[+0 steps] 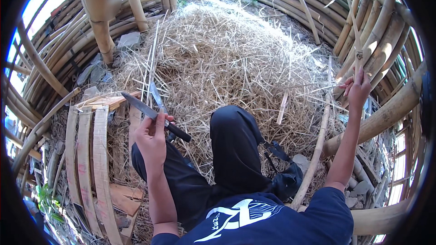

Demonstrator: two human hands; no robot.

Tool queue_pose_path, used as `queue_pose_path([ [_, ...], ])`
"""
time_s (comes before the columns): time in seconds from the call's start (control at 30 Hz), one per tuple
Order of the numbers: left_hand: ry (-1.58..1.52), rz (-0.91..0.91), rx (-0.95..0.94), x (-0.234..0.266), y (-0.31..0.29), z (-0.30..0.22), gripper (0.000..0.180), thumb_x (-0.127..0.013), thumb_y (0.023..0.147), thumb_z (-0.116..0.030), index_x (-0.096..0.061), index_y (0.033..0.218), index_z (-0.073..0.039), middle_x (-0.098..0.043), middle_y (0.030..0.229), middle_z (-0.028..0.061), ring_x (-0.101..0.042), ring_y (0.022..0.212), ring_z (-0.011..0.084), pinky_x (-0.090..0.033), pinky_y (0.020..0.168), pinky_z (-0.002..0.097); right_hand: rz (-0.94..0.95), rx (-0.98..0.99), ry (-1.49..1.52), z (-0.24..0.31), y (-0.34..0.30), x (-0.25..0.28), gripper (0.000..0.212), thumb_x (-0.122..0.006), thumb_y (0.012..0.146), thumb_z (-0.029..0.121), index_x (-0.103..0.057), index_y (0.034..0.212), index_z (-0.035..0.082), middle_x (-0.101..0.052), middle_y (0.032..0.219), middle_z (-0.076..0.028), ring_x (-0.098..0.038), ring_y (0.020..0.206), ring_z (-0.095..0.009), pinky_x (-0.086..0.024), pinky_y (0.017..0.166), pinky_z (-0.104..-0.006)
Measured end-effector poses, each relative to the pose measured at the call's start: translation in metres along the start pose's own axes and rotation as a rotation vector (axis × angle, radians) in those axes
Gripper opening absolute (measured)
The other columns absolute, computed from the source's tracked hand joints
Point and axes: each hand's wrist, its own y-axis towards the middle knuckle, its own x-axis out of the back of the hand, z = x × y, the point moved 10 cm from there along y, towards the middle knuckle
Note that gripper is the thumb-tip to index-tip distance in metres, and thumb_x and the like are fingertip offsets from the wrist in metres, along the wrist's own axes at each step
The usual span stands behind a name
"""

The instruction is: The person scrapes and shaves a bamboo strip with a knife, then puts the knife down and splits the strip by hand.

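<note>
My left hand (152, 131) is closed around a knife (140, 105) where its dark blade meets the black handle. The blade points up and to the left, and the handle sticks out past my fingers above my left thigh. Just beyond it lies a second blade (156, 94), beside some thin bamboo strips (152, 59). Far out to the right, my right hand (357, 86) grips the near end of a long, pale bamboo strip (357, 41) with a knot-like node on it. The strip runs upward, away from me, past the leaning poles.
Dry shavings (204, 54) cover the ground ahead. A slatted wooden crate (101, 154) stands at my left. An upright bamboo post (97, 22) rises at far left, and thick poles (377, 122) cross on the right. A black bag (288, 179) lies by my right leg.
</note>
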Motion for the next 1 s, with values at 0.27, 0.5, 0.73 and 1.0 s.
queue_pose_path([
  [0.27, 0.025, 0.005, 0.015, 0.0, 0.001, -0.001, 0.018, -0.058, 0.094, -0.01, -0.064, 0.093, 0.006, -0.068, 0.079, 0.0087, -0.064, 0.07, 0.0106, -0.05, 0.065, 0.0221, 0.413, -0.211, -0.023, -0.052, -0.069, -0.082, 0.035, -0.037, 0.102, 0.024, -0.053, 0.112, -0.005, -0.052, 0.054, -0.006, -0.048, 0.033, -0.012, -0.047, 0.034, -0.0269],
  [0.5, 0.039, -0.011, 0.005, -0.001, 0.001, -0.001, 0.019, -0.059, 0.094, -0.012, -0.065, 0.093, 0.006, -0.068, 0.079, 0.0086, -0.064, 0.07, 0.0096, -0.05, 0.066, 0.0218, 0.647, -0.332, -0.204, -0.092, -0.104, -0.123, 0.035, -0.038, 0.102, 0.025, -0.053, 0.114, -0.004, -0.051, 0.054, -0.006, -0.048, 0.033, -0.012, -0.049, 0.035, -0.0259],
  [0.73, 0.072, 0.003, -0.016, -0.001, 0.001, 0.003, 0.018, -0.058, 0.094, -0.009, -0.065, 0.094, 0.007, -0.068, 0.081, 0.0107, -0.066, 0.071, 0.014, -0.055, 0.066, 0.0256, 0.458, -0.122, -0.214, -0.045, -0.076, -0.111, 0.033, -0.039, 0.102, 0.027, -0.053, 0.111, -0.001, -0.048, 0.057, -0.004, -0.045, 0.035, -0.008, -0.048, 0.037, -0.026],
  [1.0, 0.114, 0.005, -0.027, 0.007, 0.003, 0.01, 0.019, -0.059, 0.094, -0.012, -0.065, 0.095, 0.006, -0.067, 0.08, 0.0093, -0.065, 0.072, 0.0127, -0.053, 0.068, 0.024, 0.52, -0.105, 0.002, 0.008, -0.089, -0.108, 0.04, -0.039, 0.102, 0.031, -0.053, 0.111, -0.005, -0.048, 0.053, -0.004, -0.045, 0.032, -0.009, -0.044, 0.034, -0.0242],
])
